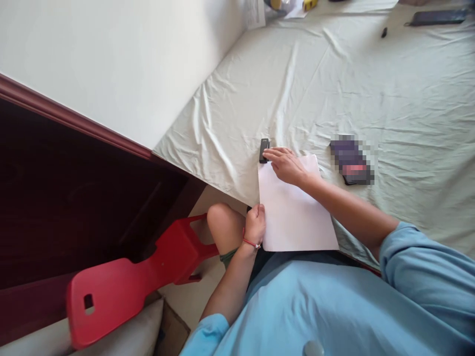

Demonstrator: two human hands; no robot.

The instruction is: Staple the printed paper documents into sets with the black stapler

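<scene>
While the left hand (255,225) is closed on the near left edge of the white paper (297,222), thumb over and fingers curled under, the sheet lies half on the bed edge and half over the lap. A black stapler (263,150), or what looks like one, sits at the sheet's far left corner, touching it. The right hand (287,165) lies flat on the far end of the paper, fingers stretched out and not gripping, their tips touching the stapler. Just right of the paper is a blurred dark object (352,160), apart from both hands.

Step in hand, as a judgement: seating the paper corner at the stapler. A next move calls for the corner held square in the mouth, the left-hand pinch stopping the sheet from sliding, and a press straight down, since the soft bed gives.

Surface and room: dark wood furniture (55,188) far left, red plastic stool (122,287) on the floor by the knee, white wall (129,59) behind. The work surface is a wrinkled pale green bedsheet (371,89). At the far right top edge lies a dark phone (438,17), well apart from the hands.
</scene>
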